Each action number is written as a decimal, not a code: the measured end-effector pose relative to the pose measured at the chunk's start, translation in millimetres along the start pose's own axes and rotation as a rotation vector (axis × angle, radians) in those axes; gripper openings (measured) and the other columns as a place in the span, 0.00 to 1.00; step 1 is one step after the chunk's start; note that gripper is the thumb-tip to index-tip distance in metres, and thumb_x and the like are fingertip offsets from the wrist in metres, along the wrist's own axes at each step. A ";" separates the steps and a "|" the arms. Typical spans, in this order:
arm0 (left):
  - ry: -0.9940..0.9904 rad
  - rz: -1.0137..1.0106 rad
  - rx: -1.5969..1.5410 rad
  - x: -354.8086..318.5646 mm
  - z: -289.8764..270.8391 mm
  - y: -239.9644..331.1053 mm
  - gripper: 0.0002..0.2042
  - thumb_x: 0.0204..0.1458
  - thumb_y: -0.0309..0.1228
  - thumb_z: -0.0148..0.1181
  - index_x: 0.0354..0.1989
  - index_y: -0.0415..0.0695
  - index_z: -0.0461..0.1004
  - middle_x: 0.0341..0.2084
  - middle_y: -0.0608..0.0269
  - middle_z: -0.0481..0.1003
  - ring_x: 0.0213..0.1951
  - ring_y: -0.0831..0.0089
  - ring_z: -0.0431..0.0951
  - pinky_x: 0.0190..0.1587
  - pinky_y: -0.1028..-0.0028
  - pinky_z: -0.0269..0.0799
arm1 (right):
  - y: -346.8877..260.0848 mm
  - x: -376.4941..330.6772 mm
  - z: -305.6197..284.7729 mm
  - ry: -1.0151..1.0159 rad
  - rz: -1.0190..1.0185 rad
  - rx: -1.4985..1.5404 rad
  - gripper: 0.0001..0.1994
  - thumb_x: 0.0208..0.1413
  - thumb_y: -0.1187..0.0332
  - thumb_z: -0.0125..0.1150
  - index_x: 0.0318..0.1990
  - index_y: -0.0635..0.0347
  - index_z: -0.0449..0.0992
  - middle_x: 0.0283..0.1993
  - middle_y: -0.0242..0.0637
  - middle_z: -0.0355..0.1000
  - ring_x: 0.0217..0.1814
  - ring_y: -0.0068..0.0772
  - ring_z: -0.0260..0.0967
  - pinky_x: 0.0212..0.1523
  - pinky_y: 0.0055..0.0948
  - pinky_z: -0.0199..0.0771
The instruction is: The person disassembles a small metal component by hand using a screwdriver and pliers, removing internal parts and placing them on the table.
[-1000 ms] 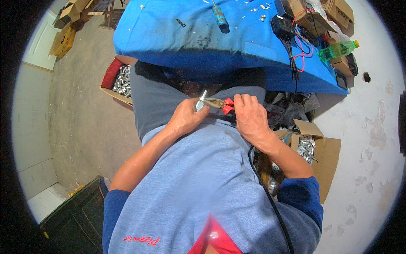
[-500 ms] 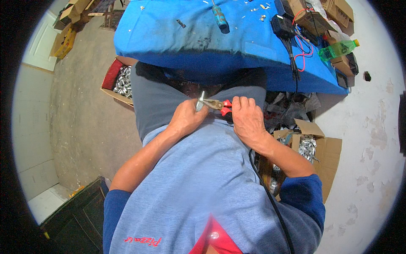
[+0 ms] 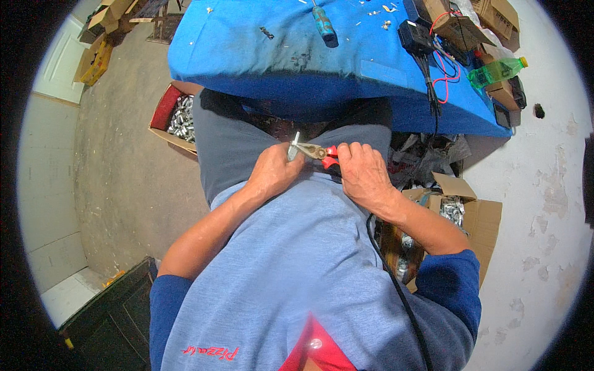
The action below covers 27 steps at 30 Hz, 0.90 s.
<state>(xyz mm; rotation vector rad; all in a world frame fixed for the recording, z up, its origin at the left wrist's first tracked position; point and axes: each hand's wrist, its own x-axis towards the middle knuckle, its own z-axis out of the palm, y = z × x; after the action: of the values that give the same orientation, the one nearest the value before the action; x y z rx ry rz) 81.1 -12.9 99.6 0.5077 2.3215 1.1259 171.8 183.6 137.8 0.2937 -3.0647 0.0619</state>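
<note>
While the left hand [image 3: 275,170] keeps its thumb and curled fingers closed on a small silvery metal part [image 3: 293,151], the right hand [image 3: 365,170], at four o'clock from the pivot, has its fingers wrapped around the handles of red-handled pliers [image 3: 315,152]. The part lies at nine o'clock from the pivot, above the lap; the jaws meet it, though their exact gap cannot be told. From the pliers: screwdriver [image 3: 324,28] on the blue-covered table [image 3: 247,55], twelve o'clock; green bottle [image 3: 495,73], two; cardboard box [image 3: 484,219], four; red-lined box [image 3: 163,109], between nine and ten.
</note>
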 end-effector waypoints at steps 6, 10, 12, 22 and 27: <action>0.044 0.038 0.072 -1.1 5.0 -8.8 0.17 0.55 0.38 0.56 0.35 0.32 0.76 0.21 0.41 0.75 0.24 0.53 0.77 0.31 0.58 0.69 | 3.5 1.2 -5.0 -0.099 0.016 0.180 0.07 0.48 0.73 0.55 0.35 0.64 0.67 0.32 0.50 0.69 0.34 0.52 0.71 0.36 0.46 0.73; 0.042 0.049 0.097 -4.4 3.1 -5.7 0.16 0.54 0.37 0.56 0.33 0.32 0.76 0.21 0.40 0.74 0.25 0.49 0.76 0.30 0.57 0.69 | 7.8 1.8 -4.7 -0.252 0.071 0.320 0.11 0.45 0.74 0.57 0.37 0.64 0.67 0.34 0.54 0.71 0.37 0.57 0.72 0.38 0.49 0.73; 0.058 0.064 0.118 -6.2 3.8 -5.9 0.15 0.54 0.37 0.57 0.32 0.33 0.75 0.21 0.40 0.74 0.25 0.47 0.76 0.30 0.56 0.68 | 11.8 2.1 -1.2 -0.359 0.086 0.427 0.12 0.45 0.74 0.57 0.39 0.64 0.68 0.33 0.53 0.73 0.37 0.54 0.73 0.37 0.48 0.73; -0.033 0.144 -0.122 -0.8 8.2 5.4 0.16 0.56 0.38 0.59 0.29 0.34 0.73 0.16 0.56 0.71 0.21 0.68 0.69 0.26 0.65 0.65 | 28.1 5.3 -11.0 -0.703 0.314 1.992 0.20 0.39 0.68 0.62 0.44 0.62 0.72 0.35 0.36 0.71 0.33 0.22 0.69 0.35 0.24 0.72; -0.133 0.029 -0.298 -4.5 -3.4 4.0 0.17 0.58 0.40 0.59 0.28 0.36 0.73 0.19 0.72 0.68 0.25 0.82 0.64 0.26 0.73 0.62 | 34.9 -7.1 -3.4 -0.310 0.383 1.477 0.21 0.46 0.68 0.59 0.49 0.64 0.71 0.43 0.39 0.74 0.43 0.30 0.74 0.47 0.29 0.73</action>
<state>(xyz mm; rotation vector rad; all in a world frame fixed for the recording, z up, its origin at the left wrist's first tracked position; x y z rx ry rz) 83.1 -15.0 105.9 0.4889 1.9944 1.3785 172.3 219.3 139.5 -0.2868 -2.5564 2.3903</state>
